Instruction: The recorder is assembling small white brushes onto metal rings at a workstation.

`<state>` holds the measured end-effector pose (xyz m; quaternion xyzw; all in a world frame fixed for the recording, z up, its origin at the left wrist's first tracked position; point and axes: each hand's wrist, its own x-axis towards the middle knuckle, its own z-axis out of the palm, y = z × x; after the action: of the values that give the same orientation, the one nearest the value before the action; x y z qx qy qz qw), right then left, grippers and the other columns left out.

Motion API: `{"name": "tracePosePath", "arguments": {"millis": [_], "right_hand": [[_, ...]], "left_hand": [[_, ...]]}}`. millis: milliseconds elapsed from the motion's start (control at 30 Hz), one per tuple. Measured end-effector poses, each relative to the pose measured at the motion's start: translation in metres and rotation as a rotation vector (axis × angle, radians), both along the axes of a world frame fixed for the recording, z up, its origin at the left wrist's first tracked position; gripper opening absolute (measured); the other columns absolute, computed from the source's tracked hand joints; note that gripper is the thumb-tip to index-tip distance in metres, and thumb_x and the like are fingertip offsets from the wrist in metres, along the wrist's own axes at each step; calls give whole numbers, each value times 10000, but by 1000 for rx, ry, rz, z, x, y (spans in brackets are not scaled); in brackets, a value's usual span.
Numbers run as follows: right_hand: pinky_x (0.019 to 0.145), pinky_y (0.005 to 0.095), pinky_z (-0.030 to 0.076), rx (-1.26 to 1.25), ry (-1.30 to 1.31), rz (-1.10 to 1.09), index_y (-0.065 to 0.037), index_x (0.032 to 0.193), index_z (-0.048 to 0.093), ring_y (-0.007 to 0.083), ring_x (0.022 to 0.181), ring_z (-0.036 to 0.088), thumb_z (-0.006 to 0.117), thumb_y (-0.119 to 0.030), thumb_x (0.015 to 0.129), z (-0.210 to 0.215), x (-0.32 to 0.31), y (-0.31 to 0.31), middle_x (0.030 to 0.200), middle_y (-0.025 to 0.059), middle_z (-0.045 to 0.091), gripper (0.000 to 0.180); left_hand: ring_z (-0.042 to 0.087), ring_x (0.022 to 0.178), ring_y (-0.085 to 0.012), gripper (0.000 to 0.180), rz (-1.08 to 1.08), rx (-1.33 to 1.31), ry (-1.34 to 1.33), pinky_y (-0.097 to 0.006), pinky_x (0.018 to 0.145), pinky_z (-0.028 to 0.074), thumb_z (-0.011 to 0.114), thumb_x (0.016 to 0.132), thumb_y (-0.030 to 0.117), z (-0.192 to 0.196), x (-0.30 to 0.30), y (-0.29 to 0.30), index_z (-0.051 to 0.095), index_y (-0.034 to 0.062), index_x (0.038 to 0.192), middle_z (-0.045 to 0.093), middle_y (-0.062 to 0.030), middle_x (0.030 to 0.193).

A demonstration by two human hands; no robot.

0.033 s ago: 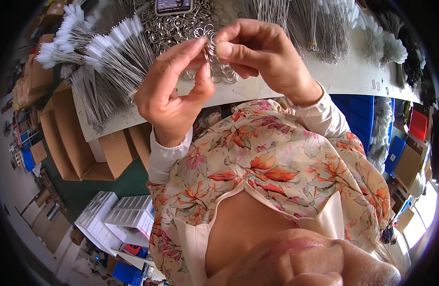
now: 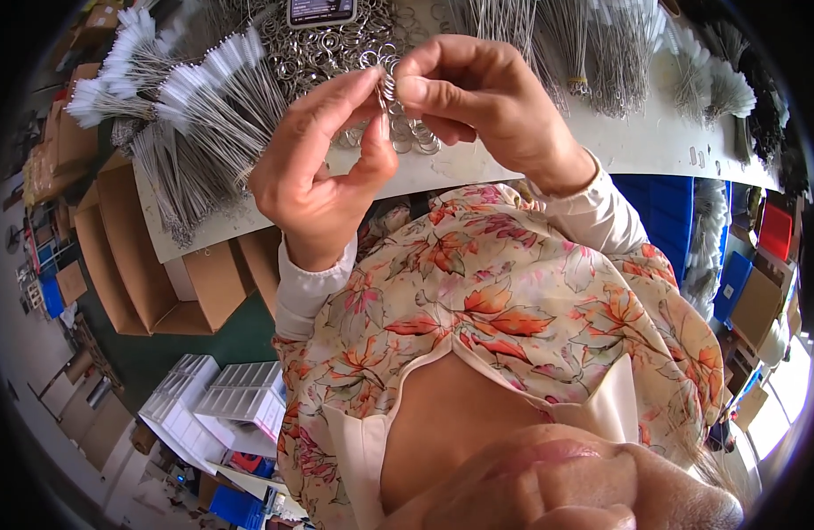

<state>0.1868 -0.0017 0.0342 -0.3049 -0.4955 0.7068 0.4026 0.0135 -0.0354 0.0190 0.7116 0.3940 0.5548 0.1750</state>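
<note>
Above the edge of a white worktable [image 2: 636, 146], we raise both hands and bring them together on a small metal split ring [image 2: 387, 87]. Our left hand [image 2: 323, 168] pinches the ring from the left, thumb and forefinger closed on it, the other fingers curled loosely below. Our right hand [image 2: 486, 102] meets it from the right, its thumb and forefinger tips pressed shut on the same ring, so the two hands touch at the fingertips. The ring stands roughly edge-on between them, held in the air just over the table's near edge.

Right behind the ring, on the table, lies a heap of loose metal rings [image 2: 327, 49], and a few more rings [image 2: 416, 141] sit just under our fingers. A small dark device with a screen [image 2: 321, 11] rests at the top of the heap. To our left, bundles of thin wire brushes with white bristle tips [image 2: 195, 84] fan out across the table and over its edge. To our right, more bundles of wire brushes [image 2: 601, 53] lie in rows, with white bristled ones [image 2: 720, 84] farther out.

Below the table on our left stand open cardboard boxes [image 2: 133, 265] on a green floor [image 2: 204, 353], and near them stacked white plastic trays [image 2: 221, 402]. Blue bins [image 2: 667, 212] stand under the table on our right. Our floral blouse [image 2: 513, 309] fills the lower middle of the view.
</note>
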Motion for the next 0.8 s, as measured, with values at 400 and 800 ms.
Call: {"name": "tracePosePath", "arguments": {"millis": [400,800], "right_hand": [[447,170,335,75,-198,139,-39,863,648,29,511,467,667,-222,842,-5,3,18,631,-25,556,185],[386,162,332,-234,41,279,-24,855,653,45,488,514,675,-210,836,-20,9,12,672,15,608,188]], "left_hand": [[622,925,-186,296,-73,-185,-66,-261,783,538,577,745,-138,-2,-6,6,629,-70,1029,624,-157,1043],[638,901,-190,289,-23,-59,91,-251,723,542,604,729,-121,-5,-2,-5,631,-72,1012,637,-161,1014]]}}
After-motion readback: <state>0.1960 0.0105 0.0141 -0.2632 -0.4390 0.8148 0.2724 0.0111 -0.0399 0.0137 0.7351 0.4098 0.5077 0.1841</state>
